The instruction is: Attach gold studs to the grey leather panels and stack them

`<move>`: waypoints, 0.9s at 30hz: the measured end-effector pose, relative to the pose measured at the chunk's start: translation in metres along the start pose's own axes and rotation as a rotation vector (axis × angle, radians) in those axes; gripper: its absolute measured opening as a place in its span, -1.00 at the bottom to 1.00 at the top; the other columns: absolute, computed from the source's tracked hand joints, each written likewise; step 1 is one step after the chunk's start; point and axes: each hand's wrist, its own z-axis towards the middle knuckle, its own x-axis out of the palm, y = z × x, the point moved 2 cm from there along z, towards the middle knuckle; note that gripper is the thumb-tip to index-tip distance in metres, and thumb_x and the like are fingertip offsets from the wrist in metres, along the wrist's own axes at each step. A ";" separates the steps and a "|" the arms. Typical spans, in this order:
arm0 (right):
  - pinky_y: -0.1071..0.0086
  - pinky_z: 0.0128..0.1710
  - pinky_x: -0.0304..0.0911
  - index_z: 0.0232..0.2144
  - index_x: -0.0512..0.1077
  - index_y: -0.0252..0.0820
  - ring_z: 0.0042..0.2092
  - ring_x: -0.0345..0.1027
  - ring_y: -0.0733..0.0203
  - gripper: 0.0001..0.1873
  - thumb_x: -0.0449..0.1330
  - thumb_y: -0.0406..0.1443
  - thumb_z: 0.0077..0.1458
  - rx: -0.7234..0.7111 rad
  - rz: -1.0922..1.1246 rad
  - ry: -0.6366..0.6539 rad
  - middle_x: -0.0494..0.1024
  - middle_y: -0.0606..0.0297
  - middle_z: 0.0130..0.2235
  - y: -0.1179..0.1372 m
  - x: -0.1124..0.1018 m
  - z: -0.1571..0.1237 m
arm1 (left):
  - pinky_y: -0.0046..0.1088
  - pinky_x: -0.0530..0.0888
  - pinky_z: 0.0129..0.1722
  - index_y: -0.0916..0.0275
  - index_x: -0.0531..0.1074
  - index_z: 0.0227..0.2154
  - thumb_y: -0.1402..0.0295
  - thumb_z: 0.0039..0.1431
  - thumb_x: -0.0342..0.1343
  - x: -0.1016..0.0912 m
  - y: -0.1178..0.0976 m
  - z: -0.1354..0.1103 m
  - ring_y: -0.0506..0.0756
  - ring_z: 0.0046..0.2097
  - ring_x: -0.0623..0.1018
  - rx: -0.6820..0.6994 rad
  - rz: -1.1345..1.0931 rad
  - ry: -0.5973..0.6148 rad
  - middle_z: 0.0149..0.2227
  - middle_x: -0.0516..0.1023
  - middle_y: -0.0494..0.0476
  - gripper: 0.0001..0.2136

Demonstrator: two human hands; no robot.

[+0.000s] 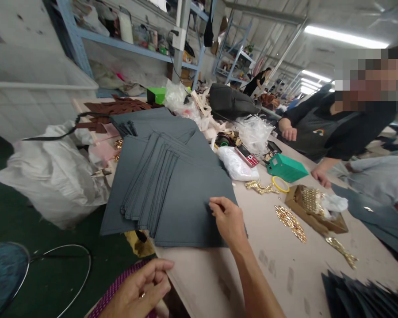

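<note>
On the table [202, 274], right at the near corner: the near panel [192, 207], blue-grey and flat, lies at the right end of a run of fanned panels [146, 176]. Stitch-like lines run along the fanned edges.

Right hand [228, 218] is over the near panel's right side, thumb and index tips drawn together. Whether it touches the sheet or pinches something tiny: cannot tell. Left hand [142, 285] is low by the table edge, clear of the sheets, fingers loosely curled. A gold glint [141, 295] shows there; ring or loose piece, cannot tell, so its grip is unconfirmed too.

Step in hand, as judged: fingertip work at the near panel, right hand only, sheet lying flat. Left isn't steadying anything on the stack.

Next move, if it's on that sheet, calls for a fine thumb-and-index grip and light pressure. Left would have to come up onto the table to brace. Fanned panels overlap closely, so dragging one could skew its neighbours; single-sheet separation matters.

Within the right side's reach, probably: a loose pile of gold pieces [290, 224], near a cardboard box [338, 226] with more metal and clear plastic inside. Across the table, a co-worker [331, 137] stands by a dark panel [388, 229] with one small gold fitting [367, 209] on it.
</note>
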 end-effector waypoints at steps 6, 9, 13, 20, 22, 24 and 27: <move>0.35 -0.16 0.26 -0.34 0.51 -0.14 -0.22 0.44 0.17 -0.80 0.07 -0.35 0.18 -0.217 -0.244 0.264 0.59 0.27 -0.29 0.006 -0.014 -0.024 | -0.32 0.48 -0.01 0.13 0.48 -0.05 -0.06 0.13 0.19 -0.008 -0.002 0.004 0.16 -0.10 0.58 0.085 -0.162 -0.056 -0.22 0.61 0.06 -0.55; 0.44 -0.32 0.22 -0.42 0.52 -0.11 -0.34 0.41 0.26 -0.79 0.11 -0.42 0.12 -0.060 -0.178 0.580 0.55 0.37 -0.40 0.003 -0.031 -0.054 | -0.21 0.48 0.02 0.12 0.49 0.00 0.02 0.19 0.17 -0.003 -0.010 0.000 0.19 -0.12 0.60 0.035 -0.356 0.129 -0.20 0.64 0.07 -0.60; 0.44 -0.23 0.25 -0.46 0.55 -0.15 -0.26 0.42 0.25 -0.84 0.18 -0.40 0.08 0.072 0.002 0.638 0.56 0.32 -0.34 -0.006 -0.040 -0.081 | -0.25 0.53 -0.09 0.19 0.54 -0.04 0.02 0.19 0.17 0.006 -0.014 -0.008 0.19 -0.25 0.62 -0.148 -0.383 0.201 -0.26 0.66 0.10 -0.59; 0.45 -0.40 0.31 -0.39 0.54 -0.22 -0.44 0.37 0.30 -0.83 0.24 -0.22 0.05 0.354 0.301 0.449 0.50 0.35 -0.49 -0.025 -0.010 -0.090 | -0.26 0.51 -0.02 0.15 0.52 0.01 0.03 0.14 0.24 0.015 -0.036 -0.017 0.24 -0.11 0.61 -0.161 -0.393 0.151 -0.13 0.65 0.14 -0.56; 0.46 -0.42 0.32 -0.42 0.52 -0.25 -0.45 0.38 0.31 -0.79 0.30 -0.18 -0.01 0.408 0.395 0.458 0.50 0.35 -0.51 -0.023 -0.003 -0.087 | -0.24 0.48 0.04 0.16 0.49 0.06 0.06 0.11 0.27 0.015 -0.047 -0.011 0.24 -0.07 0.60 -0.134 -0.401 0.142 -0.10 0.64 0.16 -0.52; 0.48 -0.45 0.31 -0.44 0.51 -0.27 -0.46 0.37 0.32 -0.75 0.33 -0.16 -0.05 0.437 0.441 0.470 0.49 0.35 -0.52 -0.019 0.001 -0.083 | -0.22 0.49 0.02 0.21 0.49 0.04 0.06 0.09 0.29 0.016 -0.055 -0.003 0.26 -0.07 0.60 -0.166 -0.403 0.130 -0.10 0.64 0.21 -0.49; 0.52 -0.49 0.28 -0.44 0.50 -0.27 -0.48 0.36 0.35 -0.75 0.33 -0.17 -0.07 0.431 0.460 0.485 0.48 0.36 -0.53 -0.015 0.004 -0.080 | -0.27 0.53 -0.07 0.27 0.54 -0.04 0.06 0.04 0.32 0.018 -0.056 0.009 0.26 -0.13 0.62 -0.229 -0.445 0.048 -0.13 0.65 0.25 -0.51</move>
